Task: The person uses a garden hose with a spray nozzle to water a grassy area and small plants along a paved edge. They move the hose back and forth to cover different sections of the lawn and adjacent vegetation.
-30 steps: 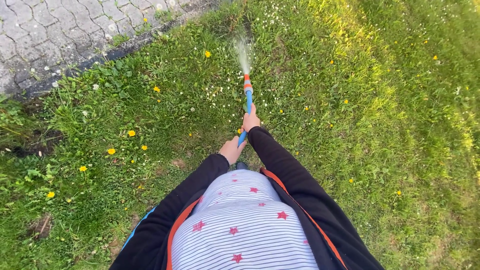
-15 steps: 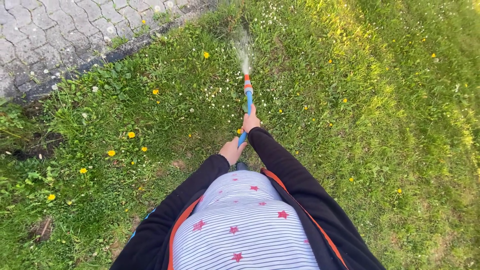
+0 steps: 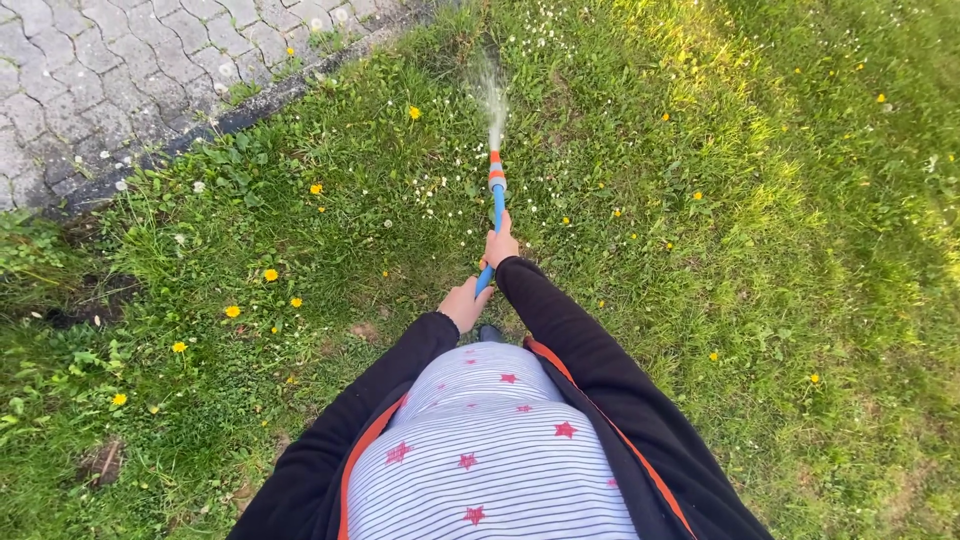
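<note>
Underfoot, the lawn (image 3: 720, 250) filled most of the view, dotted with yellow dandelions (image 3: 270, 274) on the left, with grey paving stones (image 3: 90, 90) at the far left corner. Over the grass the blue hose (image 3: 497, 215) pointed away, its orange nozzle (image 3: 495, 172) spraying water (image 3: 490, 100). The right hand (image 3: 500, 246) was closed around the hose farther out, and the left hand (image 3: 465, 303) gripped it nearer the body.

grass lawn (image 3: 760, 250) beside grey paving (image 3: 90, 90)
</note>
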